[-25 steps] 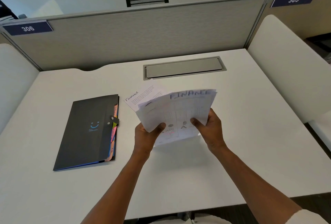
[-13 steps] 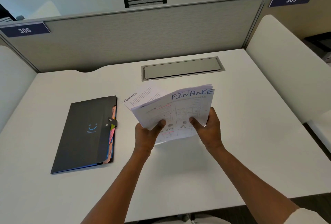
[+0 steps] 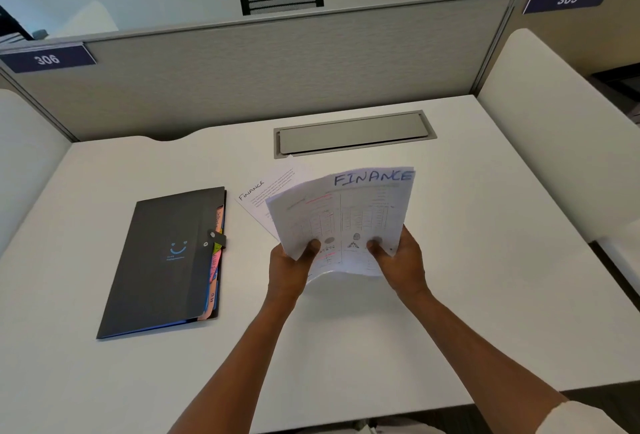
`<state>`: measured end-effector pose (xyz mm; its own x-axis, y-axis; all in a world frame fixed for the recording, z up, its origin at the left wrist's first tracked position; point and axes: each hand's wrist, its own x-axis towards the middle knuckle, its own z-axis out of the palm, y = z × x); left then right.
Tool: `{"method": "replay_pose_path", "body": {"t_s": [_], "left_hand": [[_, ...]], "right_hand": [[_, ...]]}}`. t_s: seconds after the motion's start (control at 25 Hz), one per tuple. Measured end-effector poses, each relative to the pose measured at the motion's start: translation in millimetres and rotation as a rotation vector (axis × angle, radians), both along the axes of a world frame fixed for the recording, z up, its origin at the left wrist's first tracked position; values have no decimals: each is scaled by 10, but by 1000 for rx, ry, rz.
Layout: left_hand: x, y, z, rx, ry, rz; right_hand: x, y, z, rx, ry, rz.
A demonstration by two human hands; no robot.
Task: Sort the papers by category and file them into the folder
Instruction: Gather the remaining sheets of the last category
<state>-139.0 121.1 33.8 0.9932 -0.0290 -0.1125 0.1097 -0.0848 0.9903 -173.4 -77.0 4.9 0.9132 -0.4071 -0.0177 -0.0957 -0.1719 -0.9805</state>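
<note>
I hold a stack of white papers (image 3: 346,218) above the desk's middle; its top sheet has "FINANCE" handwritten in blue and printed tables. My left hand (image 3: 289,269) grips the stack's lower left corner, thumb on top. My right hand (image 3: 398,260) grips the lower right edge, thumb on top. Behind the stack, a single sheet (image 3: 263,191) marked "Finance" lies flat on the desk. A dark grey folder (image 3: 162,260) with a blue smile logo lies closed to the left, its snap strap fastened and coloured tabs showing along its right edge.
The white desk (image 3: 346,347) is bounded by a grey partition (image 3: 277,69) at the back and white side panels. A grey cable hatch (image 3: 353,133) is set into the desk behind the papers. Signs read 306 and 305.
The stack has tilted a little more upright and steadied in both hands, so the FINANCE heading reads clearly. The folder and the loose sheet have not moved.
</note>
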Motion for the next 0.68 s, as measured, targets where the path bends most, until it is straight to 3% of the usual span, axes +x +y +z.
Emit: {"method": "replay_pose_path", "body": {"t_s": [0.36,0.52,0.68], "left_hand": [[109,421,-389,164,154,63],[148,720,-561,212,301,126],[85,929,-713,196,390,185]], "right_hand": [[309,114,-95,-167,174,223],[661,155,-193,-211,248,96],[1132,87,-236,-522,359,78]]}}
